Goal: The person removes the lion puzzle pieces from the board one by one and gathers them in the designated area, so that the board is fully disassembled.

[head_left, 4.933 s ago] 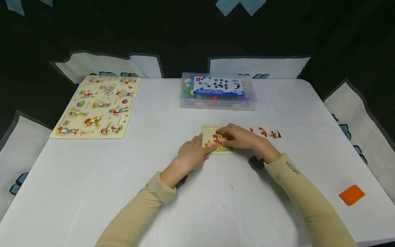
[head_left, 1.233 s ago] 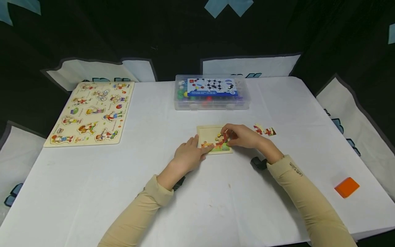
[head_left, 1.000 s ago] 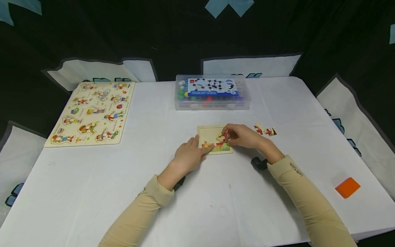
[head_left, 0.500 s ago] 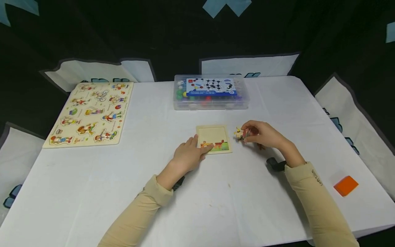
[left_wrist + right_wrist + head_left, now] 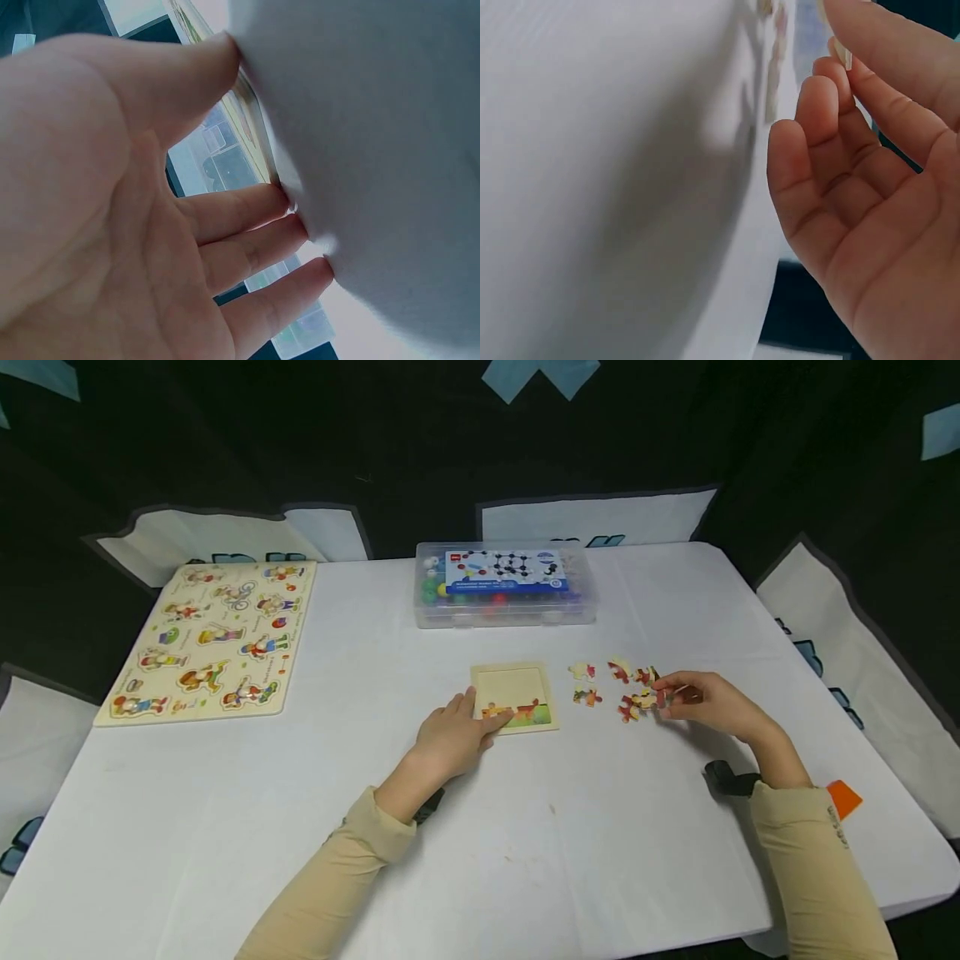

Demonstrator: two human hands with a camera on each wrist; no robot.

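Observation:
In the head view my left hand (image 5: pixel 447 739) rests at the left side of a small wooden puzzle tray (image 5: pixel 512 681), its thumb across the lower pieces. A strip of picture pieces (image 5: pixel 534 715) fills the tray's bottom; bare wood shows above it. The left wrist view has the fingertips of that hand on the white table beside the tray's edge. My right hand (image 5: pixel 720 706) pinches a puzzle piece (image 5: pixel 662 698) between thumb and index finger, its pale edge also visible in the right wrist view. Several loose puzzle pieces (image 5: pixel 620 671) lie right of the tray.
Behind the tray stands a clear plastic case (image 5: pixel 506 612) with a blue-and-white label and coloured balls. A large picture peg board (image 5: pixel 217 643) lies at the far left. An orange block (image 5: pixel 845 799) sits near the right edge, partly hidden by my right sleeve.
My right hand has lifted the upper pieces out of the tray and moved right, leaving pieces spread on the table. The left hand has stayed at the tray.

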